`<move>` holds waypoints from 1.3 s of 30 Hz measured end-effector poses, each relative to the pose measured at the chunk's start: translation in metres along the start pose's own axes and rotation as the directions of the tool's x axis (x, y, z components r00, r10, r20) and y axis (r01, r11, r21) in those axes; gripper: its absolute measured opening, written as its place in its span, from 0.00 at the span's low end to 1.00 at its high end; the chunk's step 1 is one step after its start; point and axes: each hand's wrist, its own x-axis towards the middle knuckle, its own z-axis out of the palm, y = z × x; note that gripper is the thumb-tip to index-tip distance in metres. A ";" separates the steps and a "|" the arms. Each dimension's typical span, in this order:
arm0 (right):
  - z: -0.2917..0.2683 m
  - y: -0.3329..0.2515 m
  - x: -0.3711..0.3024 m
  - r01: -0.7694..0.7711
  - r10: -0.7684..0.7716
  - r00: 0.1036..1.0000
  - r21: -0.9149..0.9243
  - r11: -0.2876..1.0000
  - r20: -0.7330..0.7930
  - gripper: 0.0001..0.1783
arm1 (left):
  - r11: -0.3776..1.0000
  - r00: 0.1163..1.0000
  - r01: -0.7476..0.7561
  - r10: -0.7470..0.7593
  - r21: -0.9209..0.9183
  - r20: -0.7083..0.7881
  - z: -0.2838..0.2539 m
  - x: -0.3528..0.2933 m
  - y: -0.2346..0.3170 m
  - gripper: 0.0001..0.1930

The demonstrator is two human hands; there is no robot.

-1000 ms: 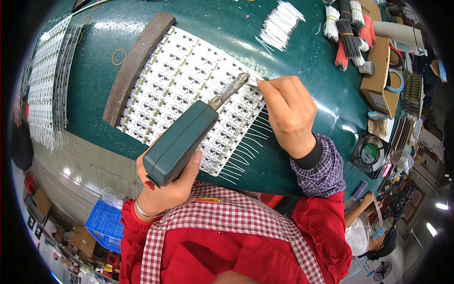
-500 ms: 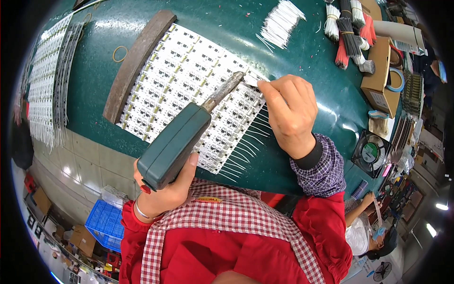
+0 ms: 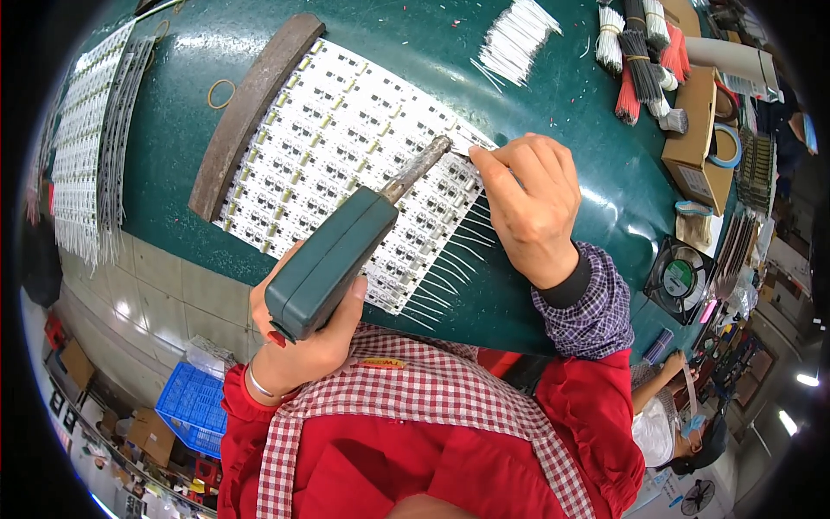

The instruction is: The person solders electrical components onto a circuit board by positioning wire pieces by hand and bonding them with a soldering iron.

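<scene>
My left hand (image 3: pixel 316 333) is wrapped round the dark green body of a soldering gun (image 3: pixel 333 259). Its metal barrel slants up and right, with the tip over the upper right edge of a white circuit board panel (image 3: pixel 346 130) full of small dark parts. Close to that tip, my right hand (image 3: pixel 536 203) pinches a thin white wire (image 3: pixel 462 149) between thumb and forefinger; the fingers partly hide it. Several white wires (image 3: pixel 454 264) stick out from the panel's right edge, below my right hand. A curved brown bar (image 3: pixel 251 121) lies along the panel's left edge.
A pile of cut white wires (image 3: pixel 519 43) lies at the far side. Bundled wires (image 3: pixel 635 60), a cardboard box (image 3: pixel 692 138) and a small fan (image 3: pixel 679 277) stand at right. More wired panels (image 3: pixel 86 147) lie at left. A person (image 3: pixel 661 424) sits at lower right.
The soldering gun and my left hand have shifted slightly up and right. My right hand has barely moved and keeps its pinch.
</scene>
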 end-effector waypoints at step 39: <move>-0.002 -0.003 0.002 -0.060 0.061 0.998 -0.014 0.998 0.026 0.17 | 0.999 0.999 -0.046 0.046 0.007 0.004 -0.001 -0.014 -0.015 0.13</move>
